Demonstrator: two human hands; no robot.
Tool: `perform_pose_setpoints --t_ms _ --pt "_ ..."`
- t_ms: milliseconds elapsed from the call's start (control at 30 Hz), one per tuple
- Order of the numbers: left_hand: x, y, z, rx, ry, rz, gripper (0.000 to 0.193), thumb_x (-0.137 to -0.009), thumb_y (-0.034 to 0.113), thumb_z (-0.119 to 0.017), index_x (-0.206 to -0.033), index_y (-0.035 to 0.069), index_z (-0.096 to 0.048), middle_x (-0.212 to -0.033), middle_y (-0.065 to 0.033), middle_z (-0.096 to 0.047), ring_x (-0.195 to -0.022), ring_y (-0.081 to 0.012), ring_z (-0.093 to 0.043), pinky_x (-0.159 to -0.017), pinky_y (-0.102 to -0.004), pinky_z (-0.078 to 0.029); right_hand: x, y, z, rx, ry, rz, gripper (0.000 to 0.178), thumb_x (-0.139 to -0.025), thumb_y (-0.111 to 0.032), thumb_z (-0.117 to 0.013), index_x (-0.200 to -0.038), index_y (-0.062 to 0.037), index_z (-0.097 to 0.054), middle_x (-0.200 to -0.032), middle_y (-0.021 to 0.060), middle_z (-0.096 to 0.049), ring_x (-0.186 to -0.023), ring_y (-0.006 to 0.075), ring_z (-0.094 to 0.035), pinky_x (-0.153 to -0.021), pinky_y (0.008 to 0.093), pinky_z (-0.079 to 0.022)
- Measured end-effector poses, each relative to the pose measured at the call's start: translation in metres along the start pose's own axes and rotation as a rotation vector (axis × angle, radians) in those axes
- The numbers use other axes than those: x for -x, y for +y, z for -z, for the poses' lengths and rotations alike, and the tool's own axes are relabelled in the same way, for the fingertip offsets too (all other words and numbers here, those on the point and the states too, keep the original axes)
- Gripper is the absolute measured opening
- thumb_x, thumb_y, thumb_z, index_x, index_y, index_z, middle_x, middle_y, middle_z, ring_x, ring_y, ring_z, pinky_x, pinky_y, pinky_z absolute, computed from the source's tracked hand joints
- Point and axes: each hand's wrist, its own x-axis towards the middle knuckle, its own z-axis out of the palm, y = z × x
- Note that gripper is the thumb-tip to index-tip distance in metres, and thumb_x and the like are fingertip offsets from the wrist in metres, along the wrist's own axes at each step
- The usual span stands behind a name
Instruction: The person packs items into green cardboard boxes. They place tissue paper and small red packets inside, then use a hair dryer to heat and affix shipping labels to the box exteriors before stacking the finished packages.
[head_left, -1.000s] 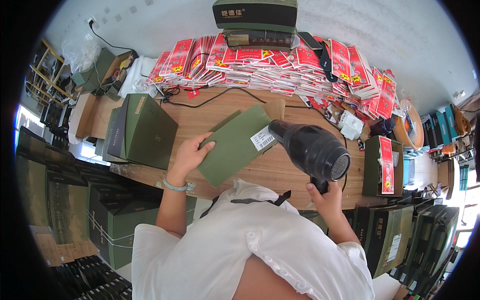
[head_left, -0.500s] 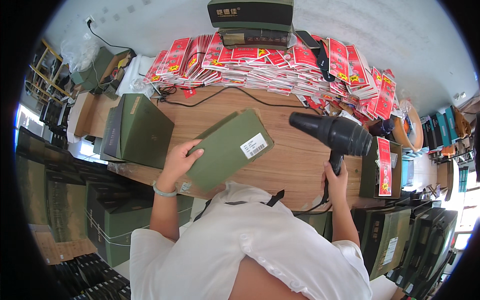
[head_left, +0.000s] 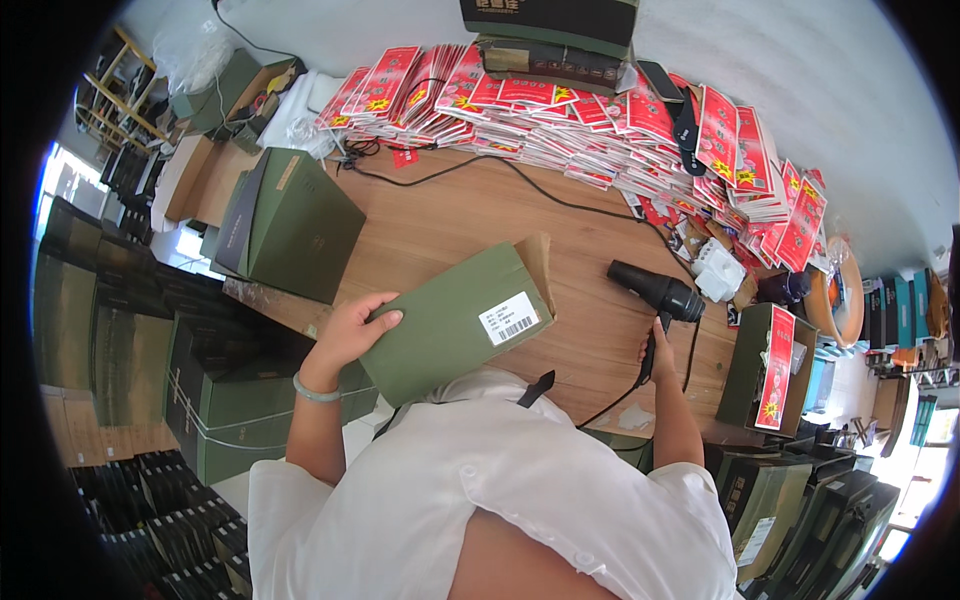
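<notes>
My left hand point(head_left: 354, 335) grips the left end of a green cardboard box point(head_left: 430, 325), thumb on top. The box is tilted over the table's near edge, close to my body. A white barcode label point(head_left: 508, 319) is stuck near its right end, where a brown flap point(head_left: 538, 268) stands out. In my right hand point(head_left: 657, 352) is the handle of a black hair dryer point(head_left: 655, 290). Its nozzle points left, toward the box but apart from it. A black cord runs from the handle.
Red printed packets point(head_left: 560, 125) are heaped along the back, with dark boxes point(head_left: 550, 65) and a phone point(head_left: 660, 82) on top. A green box point(head_left: 305, 225) stands at the table's left. An open box point(head_left: 740, 365) with a red packet stands right. More boxes point(head_left: 240, 400) are stacked below left.
The hair dryer has moved lower and away from me, looking smaller. The green box has tipped, and its end flap shows more. My view has shifted a little.
</notes>
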Motion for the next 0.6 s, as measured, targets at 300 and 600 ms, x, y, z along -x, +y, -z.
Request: perform_pose_setpoints --t_ms 300,600 --pt "-0.002 0.006 -0.006 0.068 -0.025 -0.017 0.032 -0.092 0.018 -0.065 -0.119 0.002 -0.063 -0.091 -0.0017 -0.069 -0.08 -0.0071 -0.061 -0.072 -0.0236 -0.049 0.063 -0.074 -0.107 0.582 0.208 0.936 0.032 -0.081 -0.007 -0.068 -0.111 -0.0014 -0.058 -0.101 0.016 -0.062 -0.092 0.0325 -0.061 -0.084 0.0386 -0.05" --pt "0.005 0.007 -0.018 0.021 -0.012 -0.09 0.028 -0.091 0.015 -0.064 -0.116 0.001 -0.064 -0.086 -0.0026 -0.069 -0.075 -0.0073 -0.06 -0.067 -0.0239 -0.048 0.208 -0.13 -0.205 0.714 -0.287 1.175 0.02 -0.077 0.004 -0.071 -0.086 -0.002 -0.055 -0.084 0.0103 -0.065 -0.08 0.0263 -0.061 -0.068 0.0333 -0.051"
